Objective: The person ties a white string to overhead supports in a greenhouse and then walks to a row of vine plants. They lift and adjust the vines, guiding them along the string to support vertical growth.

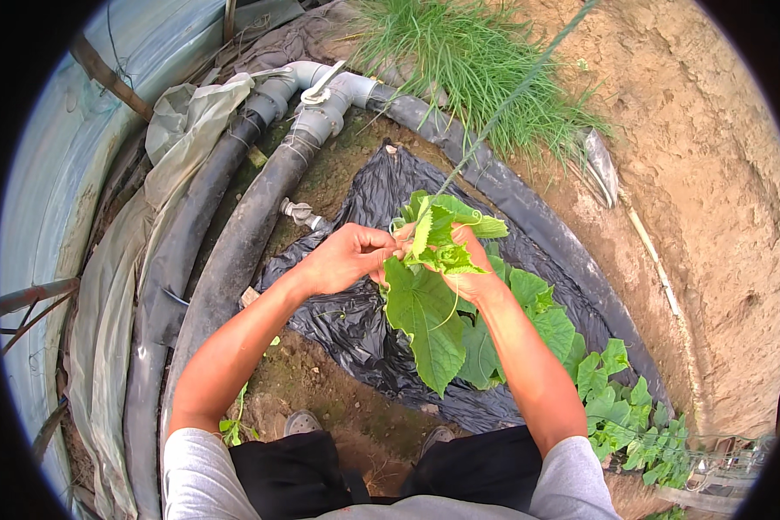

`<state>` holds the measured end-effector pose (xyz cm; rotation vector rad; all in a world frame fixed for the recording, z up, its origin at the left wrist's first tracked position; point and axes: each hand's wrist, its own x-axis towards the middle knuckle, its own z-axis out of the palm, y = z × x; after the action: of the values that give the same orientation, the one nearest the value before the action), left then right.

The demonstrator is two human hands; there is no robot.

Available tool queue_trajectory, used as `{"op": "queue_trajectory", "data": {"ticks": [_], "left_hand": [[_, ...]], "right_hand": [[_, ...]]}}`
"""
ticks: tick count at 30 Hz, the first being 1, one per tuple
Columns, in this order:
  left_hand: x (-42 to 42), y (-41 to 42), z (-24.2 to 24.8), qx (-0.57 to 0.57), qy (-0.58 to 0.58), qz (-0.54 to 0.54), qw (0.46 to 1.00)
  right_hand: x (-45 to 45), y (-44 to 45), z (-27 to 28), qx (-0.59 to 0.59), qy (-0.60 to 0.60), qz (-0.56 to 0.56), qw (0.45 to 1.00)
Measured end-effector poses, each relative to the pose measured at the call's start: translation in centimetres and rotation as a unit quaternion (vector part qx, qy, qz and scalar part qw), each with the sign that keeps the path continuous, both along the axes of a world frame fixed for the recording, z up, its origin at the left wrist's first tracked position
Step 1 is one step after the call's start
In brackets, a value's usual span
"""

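Note:
A climbing vine plant with broad toothed leaves (426,318) and curling tendrils stands in front of me, its leafy tip (448,253) between my hands. A green twine (494,120) runs down from the top right to that tip. My left hand (357,257) pinches at the twine and the stem with thumb and fingers; which of the two it grips is hard to tell. On the other side, my right hand (471,266) is closed around the upper stem, its fingers partly hidden by leaves. Black plastic film (370,325) lies on the soil below.
Thick black pipes (253,201) with grey fittings and a valve (316,97) curve along the left and behind the plant. Tall grass (474,71) grows at the top. Plastic sheeting (117,279) lines the left side. More leafy plants (614,409) and wire mesh stand at the lower right.

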<state>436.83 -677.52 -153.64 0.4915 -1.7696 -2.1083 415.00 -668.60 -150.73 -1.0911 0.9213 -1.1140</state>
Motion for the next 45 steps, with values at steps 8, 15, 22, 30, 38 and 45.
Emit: {"op": "queue_trajectory", "data": {"ticks": [8, 15, 22, 30, 38, 45], "left_hand": [[-0.3, 0.3, 0.6, -0.017, -0.004, 0.021, 1.0], [-0.6, 0.7, 0.7, -0.025, -0.004, 0.047, 0.999], [-0.9, 1.5, 0.8, -0.012, -0.024, 0.089, 0.996], [-0.8, 2.4, 1.5, 0.019, 0.014, 0.08, 0.997], [-1.2, 3.7, 1.0, -0.148, -0.057, 0.171, 0.972], [-0.4, 3.6, 0.2, -0.178, -0.077, 0.158, 0.968]], "right_hand": [[-0.9, 0.5, 0.6, 0.0, 0.135, 0.0, 0.991], [0.4, 1.9, 0.3, -0.077, 0.164, -0.094, 0.979], [2.4, 3.7, -1.8, -0.006, 0.379, -0.238, 0.894], [3.2, 4.1, -4.1, 0.099, 0.182, -0.218, 0.954], [4.1, 4.8, -3.5, 0.113, 0.156, -0.228, 0.954], [3.6, 5.3, -4.3, 0.055, 0.098, -0.198, 0.974]]}}
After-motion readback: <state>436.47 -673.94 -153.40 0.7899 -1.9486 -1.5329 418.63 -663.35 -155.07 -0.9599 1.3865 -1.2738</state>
